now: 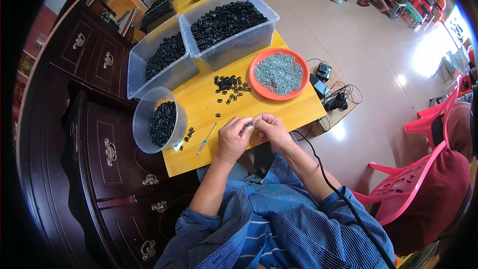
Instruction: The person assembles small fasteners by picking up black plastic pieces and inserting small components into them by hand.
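Note:
My left hand [233, 138] and my right hand [273, 129] meet at the table's near edge, fingers closed in a pinch. Between the fingertips is a small black plastic piece [250, 124], partly covered by the fingers. A slim screwdriver [202, 145] with a blue handle lies left of my left hand. Just beyond the hands, several loose black plastic pieces [229, 83] are scattered in a pile. An orange-red plate [255, 86] heaped with small silvery metal parts [279, 73] sits at the table's right side.
The yellow table [199, 104] carries a round clear tub [141, 137] and two large clear bins [203, 61], all filled with black pieces. Dark wooden drawers [107, 154] stand close on the left. A black cable [323, 172] crosses my right arm. Pink chairs [408, 179] stand at right.

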Tool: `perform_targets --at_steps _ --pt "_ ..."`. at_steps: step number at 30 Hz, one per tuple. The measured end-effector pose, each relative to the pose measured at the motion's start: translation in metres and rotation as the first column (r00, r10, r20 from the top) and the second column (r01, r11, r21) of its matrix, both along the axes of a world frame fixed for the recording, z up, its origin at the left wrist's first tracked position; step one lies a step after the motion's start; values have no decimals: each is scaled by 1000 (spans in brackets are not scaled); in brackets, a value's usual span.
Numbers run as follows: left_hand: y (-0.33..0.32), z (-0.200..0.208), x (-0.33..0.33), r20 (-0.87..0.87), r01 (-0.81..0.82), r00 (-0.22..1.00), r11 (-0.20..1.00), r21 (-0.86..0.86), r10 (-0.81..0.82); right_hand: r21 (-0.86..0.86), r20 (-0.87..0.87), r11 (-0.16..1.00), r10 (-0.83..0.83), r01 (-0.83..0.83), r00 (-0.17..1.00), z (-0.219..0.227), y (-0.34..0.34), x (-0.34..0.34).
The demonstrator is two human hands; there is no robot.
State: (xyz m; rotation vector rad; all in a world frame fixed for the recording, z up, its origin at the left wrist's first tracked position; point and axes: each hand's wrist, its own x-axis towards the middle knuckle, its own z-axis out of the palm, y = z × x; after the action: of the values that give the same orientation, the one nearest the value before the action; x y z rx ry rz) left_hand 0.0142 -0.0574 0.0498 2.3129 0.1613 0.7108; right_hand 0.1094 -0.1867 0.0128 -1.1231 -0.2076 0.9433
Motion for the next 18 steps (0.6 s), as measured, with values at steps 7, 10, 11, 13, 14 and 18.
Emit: perform_targets --at_steps 7,10,11,13,14,18 --pt "-1 4 0 -95 -10 996 988 -152 -5 28 -30 1000 -12 13 999 -2 1 0" --pt "0 2 1 -66 -3 998 993 -121 -5 32 -21 999 -10 11 1000 -1 0 0" --pt "1 1 1 -42 0 999 995 -97 -4 31 -15 999 -8 9 1000 0 -1 0" --pt "2 -3 2 -39 -1 999 996 -86 -2 21 -3 1000 -7 7 1000 -1 0 0" --pt "2 -4 2 -35 -3 999 997 -75 0 11 10 1000 -7 7 1000 -1 0 0" --pt "2 -8 2 -72 -11 997 984 -179 -1 37 22 999 -7 6 1000 -5 1 2"
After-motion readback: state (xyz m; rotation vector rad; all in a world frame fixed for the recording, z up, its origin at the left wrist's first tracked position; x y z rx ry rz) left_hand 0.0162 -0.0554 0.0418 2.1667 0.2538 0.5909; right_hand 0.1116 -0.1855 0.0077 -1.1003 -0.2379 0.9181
